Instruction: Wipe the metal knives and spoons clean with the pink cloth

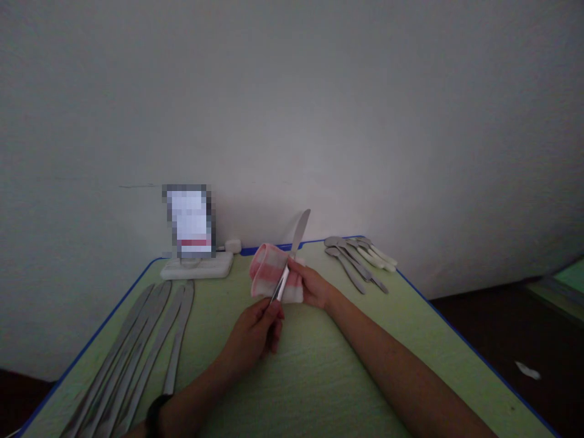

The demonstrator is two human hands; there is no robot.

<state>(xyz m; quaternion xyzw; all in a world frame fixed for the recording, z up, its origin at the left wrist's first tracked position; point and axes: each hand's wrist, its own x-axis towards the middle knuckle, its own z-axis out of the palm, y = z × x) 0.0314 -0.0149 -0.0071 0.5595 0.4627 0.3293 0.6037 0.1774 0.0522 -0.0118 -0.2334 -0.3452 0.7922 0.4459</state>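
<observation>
A table knife (300,234) slants up and away over the middle of the table, its blade pointing toward the wall. My left hand (253,331) is closed around the lower end of its handle. Behind the handle, my right hand (312,286) grips a folded pink and white checked cloth (268,271), with the thumb at the knife. The right fingers are mostly hidden behind the cloth. To the left several more table knives (150,340) lie side by side, partly behind my left forearm.
Several spoons (349,267), some with white handles, lie in a pile at the far right of the green table (319,377). A phone with a blurred screen (190,222) stands on a white base (197,267) at the back left. The wall (292,121) rises directly behind.
</observation>
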